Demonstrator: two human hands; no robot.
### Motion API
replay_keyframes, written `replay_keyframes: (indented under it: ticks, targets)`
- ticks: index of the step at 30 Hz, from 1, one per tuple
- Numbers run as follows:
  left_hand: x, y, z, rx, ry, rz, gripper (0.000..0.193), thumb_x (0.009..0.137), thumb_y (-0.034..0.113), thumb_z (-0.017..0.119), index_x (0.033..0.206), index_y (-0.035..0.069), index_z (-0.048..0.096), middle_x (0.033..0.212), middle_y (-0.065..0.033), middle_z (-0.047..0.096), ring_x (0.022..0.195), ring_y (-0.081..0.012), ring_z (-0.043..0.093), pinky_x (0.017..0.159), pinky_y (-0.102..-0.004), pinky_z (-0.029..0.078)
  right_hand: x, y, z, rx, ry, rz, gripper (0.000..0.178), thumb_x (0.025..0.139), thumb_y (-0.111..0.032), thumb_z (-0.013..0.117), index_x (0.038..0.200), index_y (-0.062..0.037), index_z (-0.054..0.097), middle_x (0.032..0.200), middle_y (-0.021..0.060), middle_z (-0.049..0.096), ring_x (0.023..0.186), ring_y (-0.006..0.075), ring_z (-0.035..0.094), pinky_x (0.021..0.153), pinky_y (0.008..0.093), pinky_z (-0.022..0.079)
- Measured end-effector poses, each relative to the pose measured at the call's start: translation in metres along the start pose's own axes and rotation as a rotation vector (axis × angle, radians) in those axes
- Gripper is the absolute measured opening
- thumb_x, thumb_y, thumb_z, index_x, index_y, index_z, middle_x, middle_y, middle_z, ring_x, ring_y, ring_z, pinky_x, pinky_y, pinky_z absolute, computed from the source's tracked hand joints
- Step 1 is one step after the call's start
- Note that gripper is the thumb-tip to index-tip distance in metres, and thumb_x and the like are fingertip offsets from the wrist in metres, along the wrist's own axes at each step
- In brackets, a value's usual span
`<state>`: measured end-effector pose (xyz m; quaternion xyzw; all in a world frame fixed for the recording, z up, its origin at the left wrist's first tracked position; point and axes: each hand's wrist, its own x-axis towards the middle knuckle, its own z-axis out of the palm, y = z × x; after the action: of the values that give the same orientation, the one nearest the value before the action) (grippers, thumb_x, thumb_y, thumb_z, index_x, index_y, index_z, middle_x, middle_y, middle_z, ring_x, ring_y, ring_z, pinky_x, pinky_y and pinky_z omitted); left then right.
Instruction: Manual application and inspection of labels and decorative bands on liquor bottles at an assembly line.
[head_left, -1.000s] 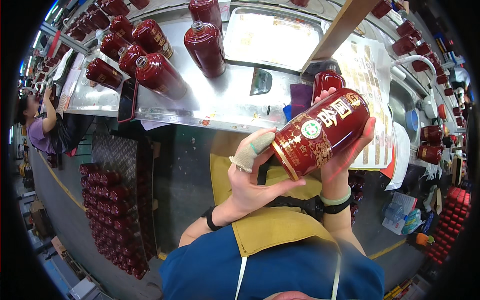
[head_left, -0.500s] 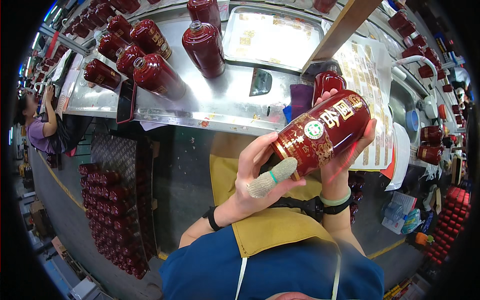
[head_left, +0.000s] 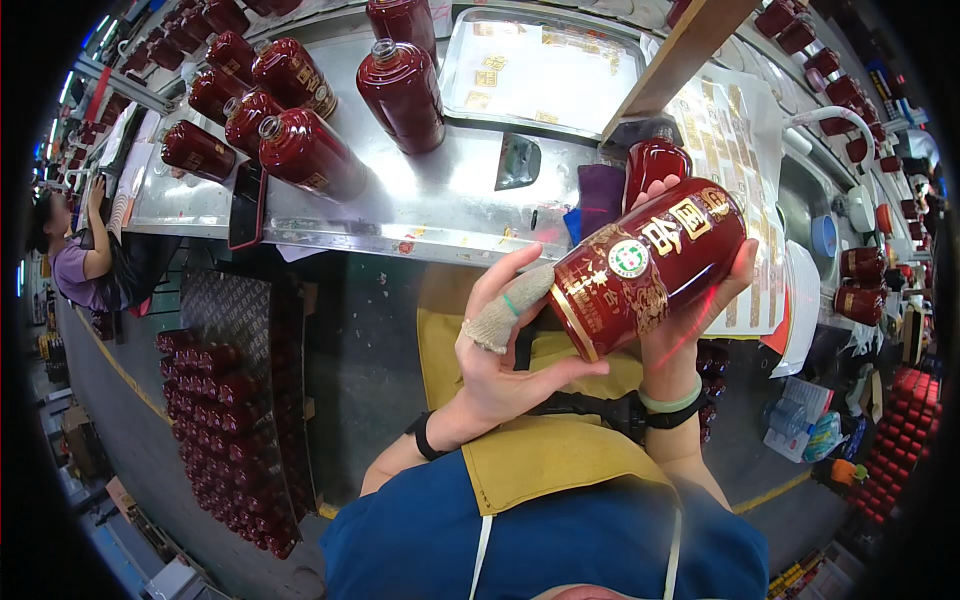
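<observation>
A dark red glossy bottle [head_left: 690,245] with gold lettering and a round green-and-white emblem lies tilted in front of me, its base toward the left. My right hand [head_left: 682,338] holds it from beneath, with fingertips showing over the far side. At the base, my left hand [head_left: 490,365] spans the edge between its thumb and a finger wearing a beige fabric finger cover [head_left: 508,310] with a green band. Its index finger stretches out apart from the glass. Close behind stands another red bottle [head_left: 655,165], partly hidden by the held one.
Several red bottles [head_left: 400,98] stand on the metal bench [head_left: 390,215]. Behind are a metal tray [head_left: 455,70] and a wooden post [head_left: 690,65]; sheets of gold decals [head_left: 735,150] lie right. Bottles are stacked low at left [head_left: 215,410]. A person [head_left: 80,250] sits far left.
The covered finger of my left hand has swung up and away from the bottle's front to its base edge, uncovering gold print. The bottle has turned slightly; my right hand keeps hold.
</observation>
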<state>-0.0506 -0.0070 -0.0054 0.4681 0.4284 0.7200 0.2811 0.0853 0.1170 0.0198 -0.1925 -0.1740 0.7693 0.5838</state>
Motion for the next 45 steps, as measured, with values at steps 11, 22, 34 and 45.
replay_keyframes:
  ticks: [11, 22, 34, 45]
  targets:
    - [0.005, 0.001, -0.001, 0.136, -0.119, -0.082, 0.077, 0.07, 0.008, 0.094, 0.137, -0.004, 0.056, 0.154, -0.0208, 0.036, 0.135, -0.0351, 0.053, 0.105, -0.0416, 0.055, -0.004, -0.005, 0.0, -0.219, 0.244, -0.076, 0.066, 0.101, -0.057, 0.055, 0.139, -0.0029, 0.055, 0.133, 0.013, 0.064, 0.119, 0.0268, 0.063, 0.108, 0.0439, 0.049]
    - [0.008, 0.002, -0.002, -0.167, -0.109, -0.141, 0.085, 0.074, -0.007, 0.087, 0.146, -0.005, 0.041, 0.153, -0.0211, 0.037, 0.138, -0.0333, 0.049, 0.104, -0.0435, 0.057, -0.016, -0.026, -0.013, -0.494, -0.176, -0.13, 0.087, 0.093, -0.062, 0.063, 0.152, -0.0022, 0.04, 0.146, 0.0179, 0.054, 0.133, 0.0308, 0.056, 0.115, 0.0468, 0.044]
    - [0.009, -0.006, -0.004, 0.081, -0.143, -0.001, 0.066, 0.074, -0.008, 0.085, 0.134, 0.006, 0.061, 0.156, -0.0261, 0.032, 0.131, -0.0435, 0.055, 0.099, -0.0459, 0.061, -0.017, -0.026, -0.017, -0.379, -0.03, -0.031, 0.059, 0.098, -0.034, 0.067, 0.144, -0.0022, 0.049, 0.137, 0.0127, 0.062, 0.126, 0.026, 0.062, 0.109, 0.0444, 0.05]
    - [0.009, 0.0, -0.001, -0.18, -0.058, -0.226, 0.082, 0.07, -0.004, 0.091, 0.141, -0.005, 0.049, 0.148, -0.0156, 0.041, 0.124, -0.026, 0.06, 0.098, -0.0388, 0.061, -0.017, -0.027, -0.023, -0.328, -0.068, -0.056, 0.055, 0.099, -0.034, 0.066, 0.143, -0.0032, 0.052, 0.135, 0.0114, 0.064, 0.123, 0.0257, 0.063, 0.107, 0.0435, 0.051]
